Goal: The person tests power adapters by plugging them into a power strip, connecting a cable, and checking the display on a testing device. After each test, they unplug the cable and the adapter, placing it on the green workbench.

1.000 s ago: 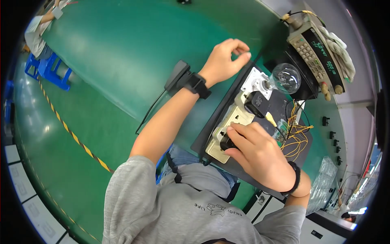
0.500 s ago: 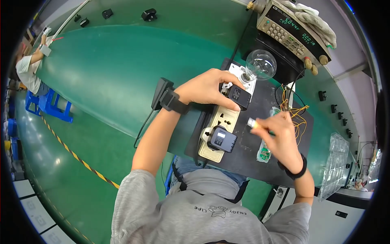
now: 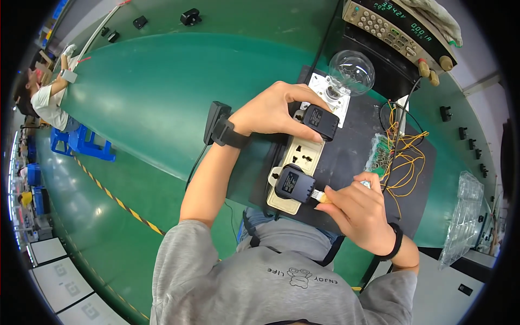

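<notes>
My left hand (image 3: pixel 279 112) has its thumb and fingers closed around a black power adapter (image 3: pixel 320 122), which sits at the far end of a cream power strip (image 3: pixel 309 162). A second black adapter (image 3: pixel 293 183) is on the strip's near end. In my right hand (image 3: pixel 358 210) a USB plug (image 3: pixel 319 195) with a metal tip and yellowish body is pinched. Its tip is at the right side of the near adapter; whether it has entered the port I cannot tell.
Beyond the strip, a clear glass bulb (image 3: pixel 352 73) stands on a white socket base (image 3: pixel 320 85). Green circuit boards (image 3: pixel 381 154) and tangled yellow wires (image 3: pixel 414 162) lie right of it. A bench meter (image 3: pixel 392 32) stands at the back right. A person (image 3: pixel 46 100) sits far left.
My right hand has moved down and toward me, bringing the USB plug from above the dark mat to the near adapter. My left hand stays on the far adapter. The meter's reading has changed.
</notes>
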`<state>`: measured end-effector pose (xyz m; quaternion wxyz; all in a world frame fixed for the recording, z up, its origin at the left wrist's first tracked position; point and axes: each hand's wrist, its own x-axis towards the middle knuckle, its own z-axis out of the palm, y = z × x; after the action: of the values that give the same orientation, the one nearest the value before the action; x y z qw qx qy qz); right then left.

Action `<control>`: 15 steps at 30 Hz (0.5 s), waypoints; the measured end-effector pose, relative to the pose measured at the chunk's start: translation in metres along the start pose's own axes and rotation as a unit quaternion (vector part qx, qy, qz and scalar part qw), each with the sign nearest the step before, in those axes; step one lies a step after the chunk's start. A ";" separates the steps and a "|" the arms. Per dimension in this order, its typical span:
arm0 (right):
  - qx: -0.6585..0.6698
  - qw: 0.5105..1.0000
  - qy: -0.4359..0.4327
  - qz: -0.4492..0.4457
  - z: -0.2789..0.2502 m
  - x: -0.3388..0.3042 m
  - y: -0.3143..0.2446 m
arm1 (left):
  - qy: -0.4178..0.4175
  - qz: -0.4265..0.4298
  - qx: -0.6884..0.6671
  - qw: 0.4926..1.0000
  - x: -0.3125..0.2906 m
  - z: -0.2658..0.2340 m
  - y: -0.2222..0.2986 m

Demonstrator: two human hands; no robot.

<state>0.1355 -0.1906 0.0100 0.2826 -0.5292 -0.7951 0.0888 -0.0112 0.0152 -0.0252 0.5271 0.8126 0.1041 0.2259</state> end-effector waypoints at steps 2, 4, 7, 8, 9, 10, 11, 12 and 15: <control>-0.018 1.000 0.009 0.001 0.003 0.001 -0.003 | -0.001 -0.009 -0.004 1.000 0.000 -0.001 0.002; -0.017 1.000 -0.001 0.001 0.002 0.008 -0.006 | -0.004 -0.015 -0.011 1.000 -0.001 -0.001 0.003; -0.030 0.999 -0.014 0.000 0.001 0.009 -0.005 | -0.002 -0.004 -0.014 1.000 0.002 0.000 0.005; -0.039 0.999 -0.018 -0.005 -0.002 0.009 -0.006 | 0.000 0.006 0.009 1.000 0.002 -0.001 0.012; -0.052 0.999 -0.012 0.006 -0.005 0.010 -0.004 | -0.004 0.022 0.025 0.999 0.006 0.000 0.012; -0.036 0.999 -0.005 0.015 -0.010 0.012 0.000 | -0.001 0.049 0.028 0.998 0.007 0.000 0.013; -0.024 0.999 0.004 0.027 -0.019 0.012 0.005 | 0.014 0.046 -0.046 0.998 0.006 -0.005 0.016; -0.050 0.998 0.017 0.041 -0.032 0.012 0.014 | 0.059 0.085 -0.133 0.986 0.000 -0.013 0.022; -0.218 0.968 0.079 0.094 -0.063 0.014 0.061 | 0.360 0.092 -0.196 0.907 -0.020 -0.029 0.001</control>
<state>0.2141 -0.1616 0.0399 0.2131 -0.6555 -0.7173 -0.1024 -0.0427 0.0301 -0.0200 0.5796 0.5619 0.1654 0.5665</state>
